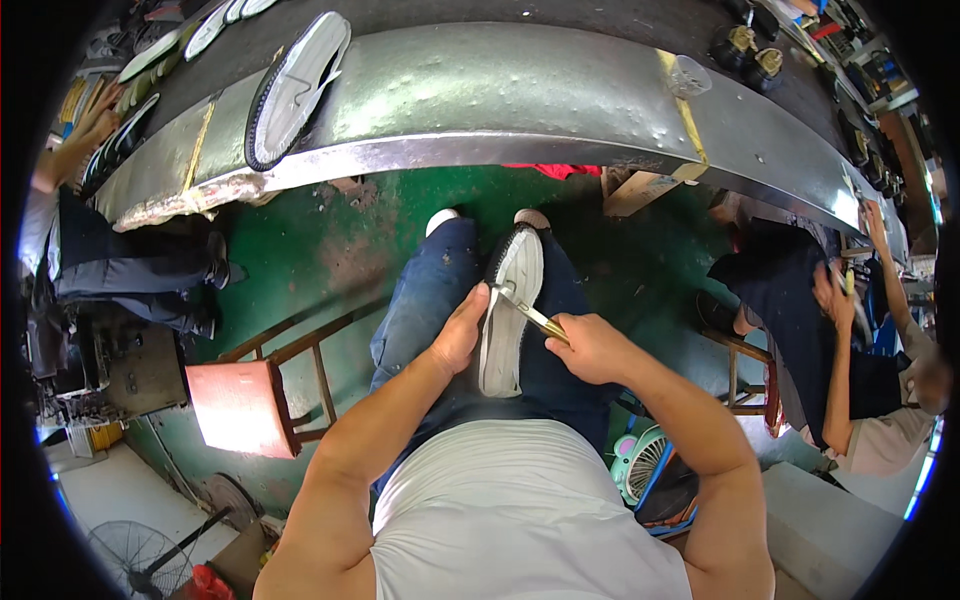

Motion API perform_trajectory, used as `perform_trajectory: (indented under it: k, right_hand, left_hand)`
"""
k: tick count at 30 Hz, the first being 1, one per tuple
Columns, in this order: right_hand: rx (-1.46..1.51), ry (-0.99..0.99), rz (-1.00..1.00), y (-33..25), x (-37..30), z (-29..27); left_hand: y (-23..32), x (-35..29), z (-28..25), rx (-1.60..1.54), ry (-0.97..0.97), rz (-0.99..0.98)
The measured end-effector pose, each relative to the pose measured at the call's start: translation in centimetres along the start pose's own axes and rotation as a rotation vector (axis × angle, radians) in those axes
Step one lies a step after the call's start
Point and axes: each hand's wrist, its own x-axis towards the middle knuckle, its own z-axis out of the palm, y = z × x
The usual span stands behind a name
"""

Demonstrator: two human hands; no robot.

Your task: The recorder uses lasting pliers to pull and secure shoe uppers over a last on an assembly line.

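A shoe (500, 360) with its pale sole facing up and a dark edge rests lengthwise on my lap, toe pointing away from me. My left hand (460, 332) is closed on the shoe's left edge, thumb near the middle of the sole. From the right, my right hand (594, 348) grips the yellowish handle of a slim hand tool (526, 309). Its silver metal end lies slantwise across the sole, reaching close to my left thumb. The tool's exact kind is unclear, and my right fingers hide the handle's end.
Ahead runs a metal-topped bench (480, 90); another shoe (295, 95) lies sole up at its edge, and a clear cup (689, 76) sits farther right. A wooden stool (240, 408) stands left, a small green fan (636, 466) right. People work on both sides.
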Motion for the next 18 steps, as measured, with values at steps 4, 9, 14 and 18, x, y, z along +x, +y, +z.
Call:
perform_trajectory:
  k: [4,9,14,18]
  right_hand:
    - [0.435,0.281,0.099,0.6,0.2,7.9]
    - [0.794,0.145,0.189,1.4,0.2,8.9]
    - [1.598,-0.535,0.084,7.9,-0.2,5.9]
    - [1.318,-0.431,0.258,7.1,-2.1,1.6]
  left_hand:
    - [0.7,0.5,1.3,0.182,0.084,0.117]
    - [1.3,1.0,1.4,0.24,0.088,0.128]
    - [1.9,1.1,2.5,0.295,0.076,0.163]
    - [1.4,1.7,2.4,0.274,0.166,0.162]
